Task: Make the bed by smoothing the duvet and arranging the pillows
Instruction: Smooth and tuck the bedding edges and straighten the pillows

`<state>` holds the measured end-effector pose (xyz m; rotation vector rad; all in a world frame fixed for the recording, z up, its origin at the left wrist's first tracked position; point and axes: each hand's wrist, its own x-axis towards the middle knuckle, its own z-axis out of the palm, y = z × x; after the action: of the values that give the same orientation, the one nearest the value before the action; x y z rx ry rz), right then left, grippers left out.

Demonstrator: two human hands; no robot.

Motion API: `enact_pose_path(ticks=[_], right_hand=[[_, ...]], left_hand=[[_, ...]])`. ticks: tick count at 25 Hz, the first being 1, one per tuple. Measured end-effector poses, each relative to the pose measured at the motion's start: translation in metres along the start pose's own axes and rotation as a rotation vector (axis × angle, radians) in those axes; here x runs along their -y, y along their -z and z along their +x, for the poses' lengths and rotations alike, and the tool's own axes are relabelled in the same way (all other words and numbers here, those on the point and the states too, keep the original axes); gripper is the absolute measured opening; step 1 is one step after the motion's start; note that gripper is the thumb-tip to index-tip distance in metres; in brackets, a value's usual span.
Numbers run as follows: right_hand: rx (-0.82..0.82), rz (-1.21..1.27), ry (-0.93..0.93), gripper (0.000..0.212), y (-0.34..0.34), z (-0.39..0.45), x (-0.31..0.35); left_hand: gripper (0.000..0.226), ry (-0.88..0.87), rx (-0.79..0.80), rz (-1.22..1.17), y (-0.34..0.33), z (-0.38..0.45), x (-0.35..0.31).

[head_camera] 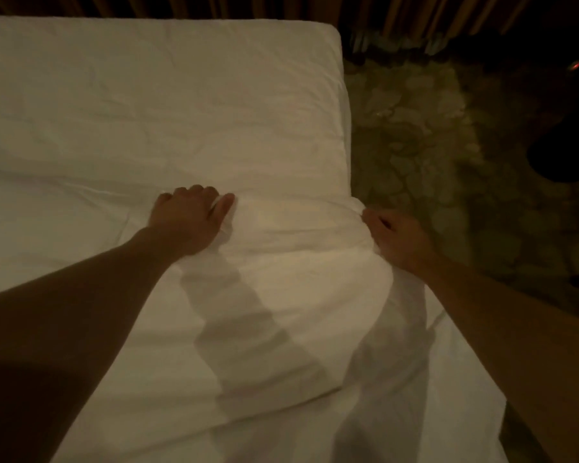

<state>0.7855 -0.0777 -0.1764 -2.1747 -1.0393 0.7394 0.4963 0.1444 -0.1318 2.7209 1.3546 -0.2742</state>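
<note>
Both closed on duvet [281,262]: left hand [188,222] pinching top edge, right hand [398,238] bunching side corner, over mattress [181,95]. Soft, light, floppy; best gripped at edge, pulled taut.

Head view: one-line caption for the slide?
Both hands, left hand and right hand, grip the white duvet edge on the bed.
</note>
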Motion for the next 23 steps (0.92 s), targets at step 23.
enact_pose_path(ticks=[23], right_hand=[[-0.221,-0.593,0.011,0.065,0.003,0.04,0.04]], left_hand=[[0.062,0.047,-0.234,-0.12,0.019,0.041,-0.04]])
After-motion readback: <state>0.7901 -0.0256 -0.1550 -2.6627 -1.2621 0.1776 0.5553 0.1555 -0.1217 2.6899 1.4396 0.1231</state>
